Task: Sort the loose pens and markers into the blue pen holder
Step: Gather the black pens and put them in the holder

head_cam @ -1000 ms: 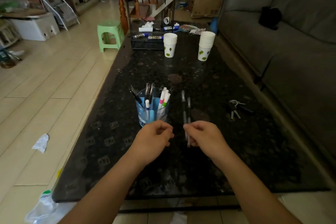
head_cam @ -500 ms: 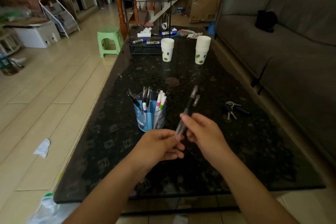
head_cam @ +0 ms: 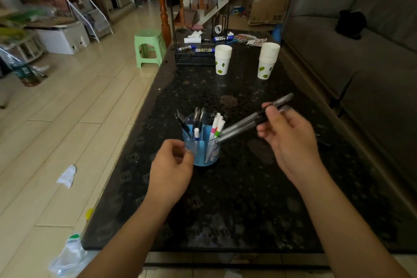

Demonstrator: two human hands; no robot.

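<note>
The blue pen holder [head_cam: 211, 156] stands on the dark stone table [head_cam: 237, 198], with several pens and white markers upright in its compartments. My right hand [head_cam: 291, 142] grips two dark pens [head_cam: 243, 124] held together. They slant down to the left, and their lower tips sit at the holder's right rim. My left hand [head_cam: 171, 165] is loosely curled against the holder's left side; whether it touches the holder I cannot tell.
Two stacks of paper cups [head_cam: 223, 58] [head_cam: 268, 60] stand farther back, in front of a black wire rack [head_cam: 198, 52] holding markers. A grey sofa [head_cam: 361, 52] runs along the right. A green stool [head_cam: 149, 47] is on the floor at left.
My right hand lifted the two pens off the table, swung them so they point down-left, and brought their tips to the holder. My left hand moved left beside the holder.
</note>
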